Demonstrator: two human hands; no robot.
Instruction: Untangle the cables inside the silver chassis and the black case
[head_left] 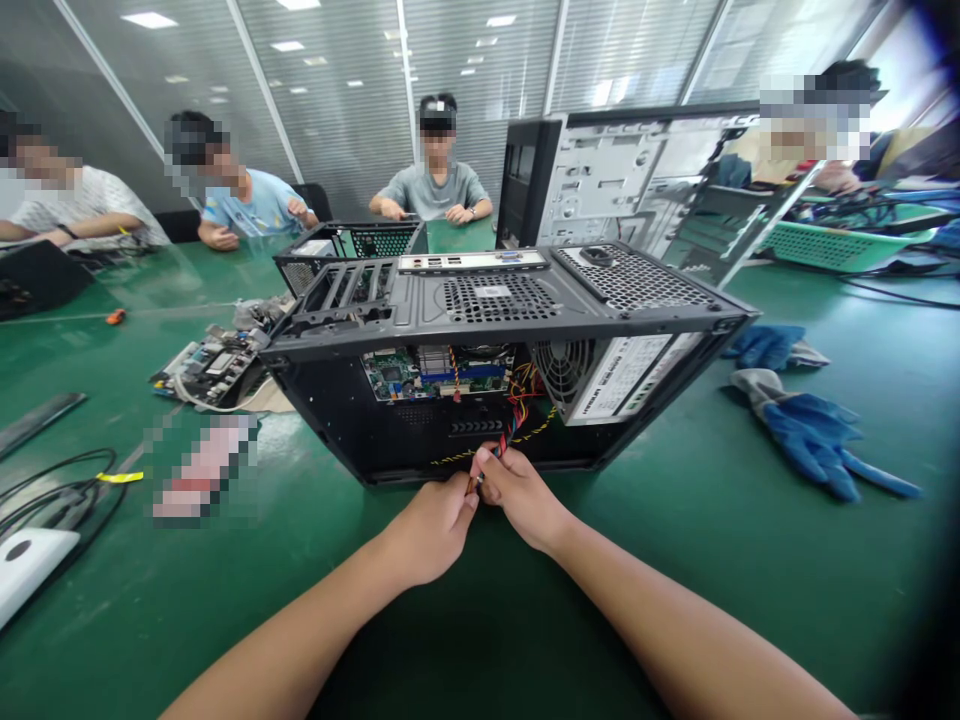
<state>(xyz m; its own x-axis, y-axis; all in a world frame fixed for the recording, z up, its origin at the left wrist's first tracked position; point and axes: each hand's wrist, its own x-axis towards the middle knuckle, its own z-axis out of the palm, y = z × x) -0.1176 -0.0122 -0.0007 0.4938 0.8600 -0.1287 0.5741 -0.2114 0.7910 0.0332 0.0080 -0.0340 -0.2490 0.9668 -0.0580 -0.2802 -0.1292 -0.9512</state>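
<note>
An open black computer case point(495, 300) lies on its side on the green table point(675, 540), its open side facing me. Inside I see the motherboard point(427, 370), a power supply point(607, 375) with a fan, and a bundle of red, yellow and black cables point(521, 400). My left hand point(431, 530) and my right hand point(517, 490) meet at the case's front lower edge. Both are closed in a pinch on the end of the cable bundle point(487, 460), where a small connector shows between the fingers.
Blue work gloves point(810, 430) lie to the right. A loose circuit board point(210, 365) lies at the left, with black cables point(60, 490) and a white device point(30, 565). A second upright case point(600, 180) stands behind. Several other people sit around the table.
</note>
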